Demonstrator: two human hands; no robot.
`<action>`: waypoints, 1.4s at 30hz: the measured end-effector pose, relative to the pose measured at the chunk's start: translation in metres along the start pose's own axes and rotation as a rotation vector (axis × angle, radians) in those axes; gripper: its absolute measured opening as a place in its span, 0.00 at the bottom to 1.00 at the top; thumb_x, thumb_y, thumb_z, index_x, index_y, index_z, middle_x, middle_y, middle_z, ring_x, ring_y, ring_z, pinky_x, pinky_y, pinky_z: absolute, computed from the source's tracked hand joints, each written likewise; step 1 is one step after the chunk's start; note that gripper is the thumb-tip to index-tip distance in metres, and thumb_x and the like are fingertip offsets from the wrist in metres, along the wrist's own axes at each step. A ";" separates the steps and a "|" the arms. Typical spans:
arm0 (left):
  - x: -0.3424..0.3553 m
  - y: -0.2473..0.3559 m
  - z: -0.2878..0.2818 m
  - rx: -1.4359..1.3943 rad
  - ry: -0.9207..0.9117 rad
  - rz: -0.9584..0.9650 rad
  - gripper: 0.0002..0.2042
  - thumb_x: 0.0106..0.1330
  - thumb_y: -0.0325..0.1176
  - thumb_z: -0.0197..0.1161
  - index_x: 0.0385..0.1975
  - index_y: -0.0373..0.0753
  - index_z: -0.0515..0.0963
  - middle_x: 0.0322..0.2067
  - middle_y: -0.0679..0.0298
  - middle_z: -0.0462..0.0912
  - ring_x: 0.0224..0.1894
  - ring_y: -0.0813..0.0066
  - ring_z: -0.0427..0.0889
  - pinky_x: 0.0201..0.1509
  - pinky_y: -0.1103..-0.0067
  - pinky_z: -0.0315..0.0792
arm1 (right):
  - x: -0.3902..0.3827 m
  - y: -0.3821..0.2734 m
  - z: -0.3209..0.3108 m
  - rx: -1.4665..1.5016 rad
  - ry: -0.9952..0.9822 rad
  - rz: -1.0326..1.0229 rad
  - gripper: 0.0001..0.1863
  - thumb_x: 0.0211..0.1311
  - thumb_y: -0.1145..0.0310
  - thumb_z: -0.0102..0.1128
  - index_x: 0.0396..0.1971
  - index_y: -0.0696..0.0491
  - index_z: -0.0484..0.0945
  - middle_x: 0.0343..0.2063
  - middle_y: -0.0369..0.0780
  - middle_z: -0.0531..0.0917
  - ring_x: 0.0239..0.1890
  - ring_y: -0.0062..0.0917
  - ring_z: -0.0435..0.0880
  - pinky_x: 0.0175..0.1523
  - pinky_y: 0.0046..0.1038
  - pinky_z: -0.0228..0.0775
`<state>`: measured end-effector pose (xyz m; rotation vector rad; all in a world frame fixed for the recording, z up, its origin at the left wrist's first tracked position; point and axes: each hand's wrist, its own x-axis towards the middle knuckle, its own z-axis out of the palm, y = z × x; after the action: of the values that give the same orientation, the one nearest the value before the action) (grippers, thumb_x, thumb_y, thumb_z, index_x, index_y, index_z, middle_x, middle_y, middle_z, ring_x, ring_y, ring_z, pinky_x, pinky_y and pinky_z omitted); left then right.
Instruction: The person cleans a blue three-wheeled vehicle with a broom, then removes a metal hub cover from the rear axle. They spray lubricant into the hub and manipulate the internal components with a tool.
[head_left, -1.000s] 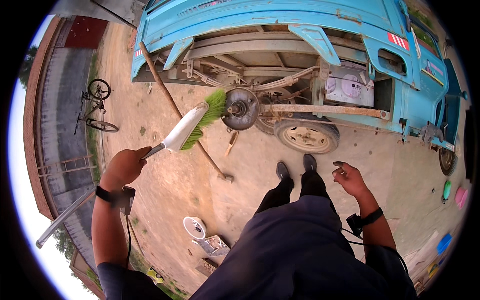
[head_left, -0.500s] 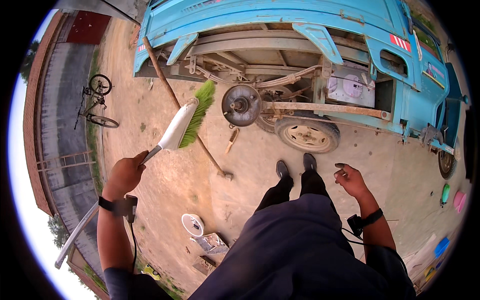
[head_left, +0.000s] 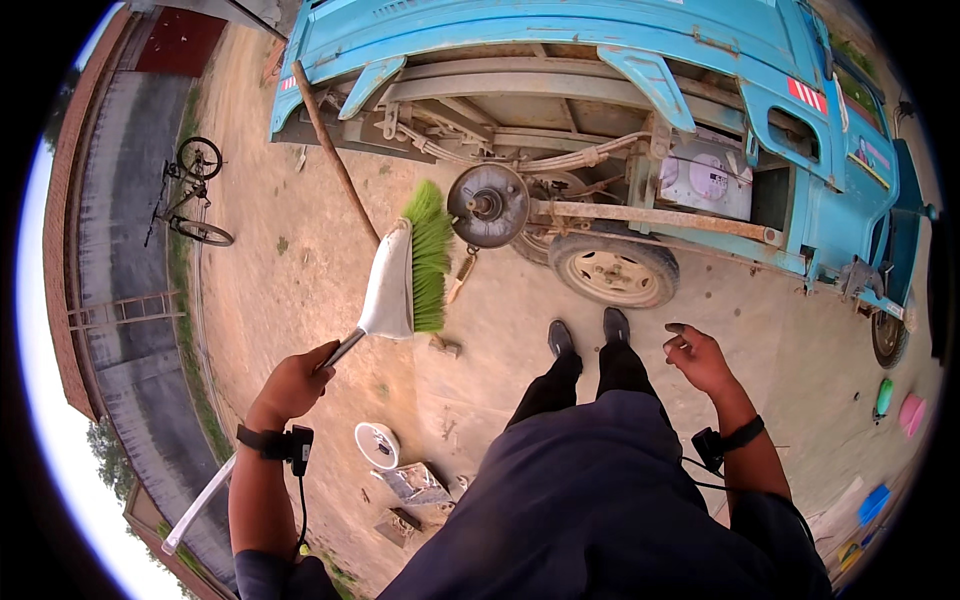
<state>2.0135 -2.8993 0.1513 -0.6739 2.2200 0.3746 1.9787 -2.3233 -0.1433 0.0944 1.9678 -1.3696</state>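
My left hand (head_left: 292,386) is closed round the grey handle of a broom (head_left: 390,285). The broom's white head is raised in front of me, its bright green bristles turned right toward the vehicle's bare wheel hub (head_left: 488,205). Behind my wrist the pale handle end sticks out to the lower left. My right hand (head_left: 700,358) hangs in the air, holding nothing, its fingers loosely bent and apart. A blue vehicle (head_left: 740,60) stands ahead with its underside and leaf spring showing. On the ground below the hub lies a small wooden-handled brush (head_left: 462,277).
A loose wheel (head_left: 615,270) lies beneath the frame. A long-handled hammer (head_left: 335,150) leans on the vehicle, partly behind the broom. Near my left are a white bucket (head_left: 377,446) and a metal box (head_left: 415,484). A bicycle (head_left: 190,200) stands farther left; a pink basin (head_left: 911,414) lies right.
My left hand has moved right with the broom, bringing its bristles closer to the hub and turning the head more upright. My right hand has barely moved.
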 end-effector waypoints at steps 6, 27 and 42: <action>0.031 0.048 -0.026 -0.498 0.423 0.101 0.26 0.76 0.32 0.55 0.73 0.41 0.65 0.22 0.71 0.73 0.21 0.87 0.67 0.24 0.85 0.63 | 0.005 -0.006 0.007 -0.069 -0.037 -0.034 0.23 0.65 0.68 0.64 0.59 0.55 0.77 0.36 0.41 0.88 0.32 0.25 0.87 0.41 0.27 0.80; 0.046 0.066 0.014 -0.611 0.317 0.097 0.25 0.77 0.33 0.54 0.74 0.42 0.64 0.22 0.71 0.75 0.18 0.88 0.66 0.20 0.87 0.61 | -0.002 -0.010 0.026 -0.071 -0.034 -0.089 0.21 0.66 0.68 0.64 0.58 0.56 0.77 0.36 0.41 0.88 0.32 0.25 0.87 0.41 0.27 0.80; 0.010 0.054 0.022 -0.654 0.275 0.045 0.26 0.77 0.32 0.53 0.74 0.42 0.63 0.21 0.72 0.73 0.18 0.88 0.67 0.19 0.87 0.61 | -0.001 -0.004 0.020 -0.074 -0.022 -0.083 0.22 0.65 0.67 0.65 0.58 0.54 0.77 0.37 0.42 0.89 0.31 0.27 0.87 0.41 0.28 0.80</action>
<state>1.9897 -2.8484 0.1323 -1.0656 2.3702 1.1157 1.9879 -2.3417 -0.1425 -0.0372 2.0212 -1.3420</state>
